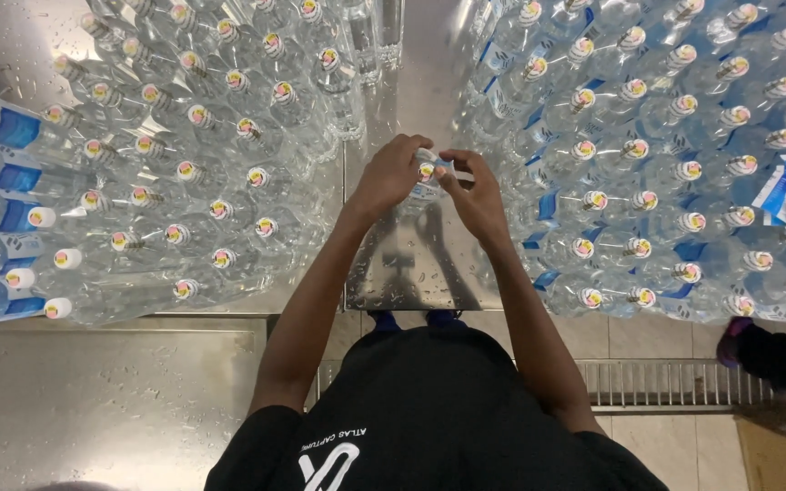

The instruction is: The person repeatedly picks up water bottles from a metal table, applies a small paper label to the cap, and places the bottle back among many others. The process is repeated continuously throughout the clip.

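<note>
At nine o'clock we see a big crowd of clear bottles (184, 164), most standing with their caps up and some with blue labels lying flat at the far left. They reach right up to the edge of the shiny metal table (411, 264). Only a thin strip of bare metal runs up the middle, so we have little room to move.

Our left hand (388, 173) comes up into that strip, fingers curled around one small bottle (428, 173). Our right hand (475, 195) meets it from three o'clock and pinches the cap with its fingertips. Both arms are stretched out and lean in to meet.

At three o'clock stands a second crowd of blue-labelled bottles (648, 155). At five o'clock we see a floor grate (666, 382) and tan tiles.
</note>
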